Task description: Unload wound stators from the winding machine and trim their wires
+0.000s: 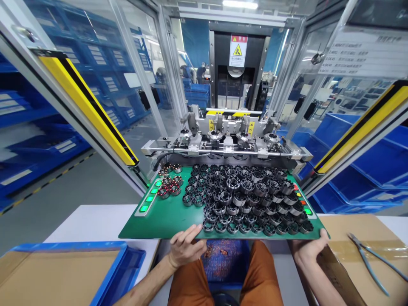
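Note:
Rows of black motor stator cores (pixel 247 185), stacked in layers toward the middle, cover much of a green board (pixel 178 216). Several copper-wound stators (pixel 168 187) sit in a small group at its left. At the board's front edge, my left hand (pixel 188 244) has its fingers stretched out, their tips by the nearest cores; it holds nothing. My right hand (pixel 310 248) is around the front right edge, thumb at the top and the other fingers hidden beneath. Behind the board stands a winding machine with several fixtures (pixel 215 135), each seating a core.
Lit green buttons (pixel 149 199) flank the board at left, coloured buttons (pixel 302 202) at right. Yellow safety bars (pixel 92 110) slant along both sides. Pliers (pixel 366 255) lie on cardboard at right. A blue tray (pixel 123 259) is at left; a blue bin (pixel 228 267) with copper scraps sits below.

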{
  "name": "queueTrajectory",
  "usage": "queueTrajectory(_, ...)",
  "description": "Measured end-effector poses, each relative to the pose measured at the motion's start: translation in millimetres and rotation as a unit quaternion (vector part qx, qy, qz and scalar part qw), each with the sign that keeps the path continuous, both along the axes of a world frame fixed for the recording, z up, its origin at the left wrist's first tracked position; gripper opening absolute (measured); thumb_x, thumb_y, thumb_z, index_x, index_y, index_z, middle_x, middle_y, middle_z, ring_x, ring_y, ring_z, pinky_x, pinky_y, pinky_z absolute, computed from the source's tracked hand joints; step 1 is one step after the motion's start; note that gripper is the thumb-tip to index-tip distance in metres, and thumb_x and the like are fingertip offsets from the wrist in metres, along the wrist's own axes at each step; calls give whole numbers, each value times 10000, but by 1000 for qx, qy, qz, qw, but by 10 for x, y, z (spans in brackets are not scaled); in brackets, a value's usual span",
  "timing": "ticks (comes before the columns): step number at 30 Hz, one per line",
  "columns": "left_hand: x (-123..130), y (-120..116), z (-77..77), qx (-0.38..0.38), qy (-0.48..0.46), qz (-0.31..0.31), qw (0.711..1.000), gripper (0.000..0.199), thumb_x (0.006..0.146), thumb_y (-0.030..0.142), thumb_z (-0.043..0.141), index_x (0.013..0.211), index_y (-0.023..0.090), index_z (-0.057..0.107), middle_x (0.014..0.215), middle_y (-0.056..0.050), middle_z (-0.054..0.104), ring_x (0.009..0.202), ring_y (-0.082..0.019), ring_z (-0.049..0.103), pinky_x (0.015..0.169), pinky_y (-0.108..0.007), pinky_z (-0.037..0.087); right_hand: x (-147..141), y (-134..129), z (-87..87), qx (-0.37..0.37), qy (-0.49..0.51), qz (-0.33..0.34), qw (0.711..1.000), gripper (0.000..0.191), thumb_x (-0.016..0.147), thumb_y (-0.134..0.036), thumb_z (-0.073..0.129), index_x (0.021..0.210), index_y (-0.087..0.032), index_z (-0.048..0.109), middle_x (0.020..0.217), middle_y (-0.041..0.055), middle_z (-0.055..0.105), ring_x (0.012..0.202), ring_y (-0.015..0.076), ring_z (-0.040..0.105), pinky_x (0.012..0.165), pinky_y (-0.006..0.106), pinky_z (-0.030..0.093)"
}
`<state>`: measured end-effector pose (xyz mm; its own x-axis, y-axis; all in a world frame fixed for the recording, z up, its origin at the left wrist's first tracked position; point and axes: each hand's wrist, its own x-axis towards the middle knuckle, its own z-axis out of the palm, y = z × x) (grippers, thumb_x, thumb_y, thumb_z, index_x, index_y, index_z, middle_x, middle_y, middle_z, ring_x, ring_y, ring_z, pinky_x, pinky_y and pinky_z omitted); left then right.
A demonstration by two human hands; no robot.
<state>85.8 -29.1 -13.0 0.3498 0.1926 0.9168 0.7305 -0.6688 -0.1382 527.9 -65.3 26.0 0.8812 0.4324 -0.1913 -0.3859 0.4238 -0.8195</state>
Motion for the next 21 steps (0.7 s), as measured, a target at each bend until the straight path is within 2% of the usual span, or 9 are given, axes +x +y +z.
queueTrajectory(8,-1,10,-15,5,-4,-1,1000,201,978,270,860,836,351,745,1178,-1,835,1158,-201,726,1169,-367,467,-8,2,18,-18,4,2,1000,714,753,-751,750,1227,-222,819,1422,104,854,1413,361,770,1123,536,725)
queueTrajectory(14,7,-4,2,-11,-7,-2,1000,178,932,245,872,854,335,741,1191,3,829,1150,-199,715,1094,-337,467,-37,-10,47,-17,0,5,1000,744,756,-745,768,1262,-202,827,1413,127,859,1418,361,772,1115,529,724)
queueTrajectory(21,11,2,8,2,-4,-1,1000,199,921,249,880,828,329,723,1179,6,847,1153,-199,721,1095,-336,453,-34,26,41,-2,-43,-5,999,865,682,-798,730,1307,-208,819,1386,151,857,1383,405,762,1089,592,720)
